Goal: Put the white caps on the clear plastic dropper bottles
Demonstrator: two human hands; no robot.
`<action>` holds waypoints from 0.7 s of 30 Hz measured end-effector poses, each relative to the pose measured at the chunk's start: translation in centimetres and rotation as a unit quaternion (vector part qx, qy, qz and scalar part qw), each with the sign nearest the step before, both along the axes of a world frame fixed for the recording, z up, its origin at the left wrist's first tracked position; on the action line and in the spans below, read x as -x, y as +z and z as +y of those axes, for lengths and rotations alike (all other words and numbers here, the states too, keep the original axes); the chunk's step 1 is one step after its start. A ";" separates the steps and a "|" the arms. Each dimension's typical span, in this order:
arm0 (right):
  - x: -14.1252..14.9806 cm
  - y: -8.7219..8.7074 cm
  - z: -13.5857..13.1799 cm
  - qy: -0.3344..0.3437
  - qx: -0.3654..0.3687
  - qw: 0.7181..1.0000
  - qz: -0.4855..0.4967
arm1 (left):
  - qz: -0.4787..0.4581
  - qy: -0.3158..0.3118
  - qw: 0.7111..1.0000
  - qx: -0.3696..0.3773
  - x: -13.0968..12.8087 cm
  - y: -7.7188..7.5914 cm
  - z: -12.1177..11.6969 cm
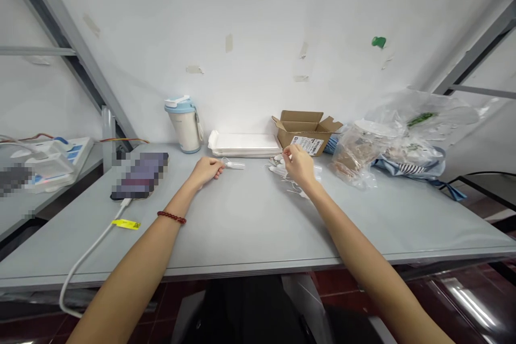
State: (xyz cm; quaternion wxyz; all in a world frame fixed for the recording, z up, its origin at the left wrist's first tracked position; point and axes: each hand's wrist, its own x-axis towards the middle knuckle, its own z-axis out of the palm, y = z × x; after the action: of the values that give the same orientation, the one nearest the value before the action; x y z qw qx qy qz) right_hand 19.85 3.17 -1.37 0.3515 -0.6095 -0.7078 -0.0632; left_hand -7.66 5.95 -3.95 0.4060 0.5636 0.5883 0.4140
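Note:
My left hand [207,170] rests low over the table, its fingers closed at the thin loop of a small clear tube [235,165]. The tube points away to the right of the fingertips. To the right, my right hand [299,163] is pinched above a loose cluster of similar small clear tubes [278,171] with thin white strings. What sits between its fingertips is too small to make out. Part of the cluster is hidden behind that hand.
Behind the hands are a stack of white flat boxes [245,143], an open cardboard box [304,124] and a tumbler [184,128]. A phone [141,176] with a white cable [91,252] lies left. Plastic bags [355,153] and blue cloth [423,164] sit right.

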 end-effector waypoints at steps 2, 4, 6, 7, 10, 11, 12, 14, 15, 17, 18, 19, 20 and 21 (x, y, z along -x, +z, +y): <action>-1.6 0.4 0.5 -0.056 0.019 0.998 -0.020 | 0.008 -0.008 1.000 -0.005 0.1 -0.1 0.1; -3.2 0.5 1.1 -0.066 0.038 0.997 -0.019 | 0.015 -0.013 1.000 -0.008 0.2 -0.2 0.1; -4.3 0.5 1.6 -0.046 0.050 0.998 -0.007 | 0.021 -0.015 1.000 -0.011 0.3 -0.2 0.1; -4.6 0.4 1.8 -0.031 0.056 0.998 -0.005 | 0.024 -0.014 1.000 -0.013 0.3 -0.2 0.1; -4.8 0.3 2.0 0.012 0.075 0.997 -0.018 | 0.031 -0.009 0.999 -0.017 0.2 -0.1 0.1; -4.7 0.3 2.0 0.022 0.080 0.996 -0.023 | 0.034 -0.006 0.999 -0.018 0.2 -0.1 0.1; -4.6 0.4 2.0 0.030 0.084 0.996 -0.027 | 0.038 -0.004 0.999 -0.018 0.2 -0.1 0.2; -4.5 0.5 1.8 0.035 0.089 0.995 -0.027 | 0.049 0.000 0.999 -0.019 0.2 -0.2 0.3; -4.5 0.6 1.8 0.034 0.093 0.995 -0.024 | 0.055 0.004 0.998 -0.021 0.2 -0.2 0.4; -4.6 0.8 1.6 0.029 0.102 0.994 -0.017 | 0.075 0.024 0.996 -0.033 0.5 -0.2 0.6; -4.7 0.9 1.6 0.028 0.106 0.994 -0.013 | 0.086 0.037 0.995 -0.043 0.6 -0.2 0.7; -4.8 1.0 1.6 0.028 0.109 0.994 -0.009 | 0.097 0.052 0.993 -0.053 0.8 -0.1 0.8; -4.9 1.1 1.5 0.029 0.110 0.993 -0.006 | 0.111 0.064 0.989 -0.070 0.9 0.0 0.8; -4.9 1.1 1.5 0.032 0.111 0.993 -0.004 | 0.133 0.069 0.984 -0.096 1.0 0.0 0.8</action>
State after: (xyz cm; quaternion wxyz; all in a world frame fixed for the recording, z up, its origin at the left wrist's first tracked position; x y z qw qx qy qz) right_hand 24.77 4.69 -0.28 0.2809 -0.6218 -0.7307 0.0242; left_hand -8.61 6.80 -3.92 0.2383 0.6082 0.6322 0.4167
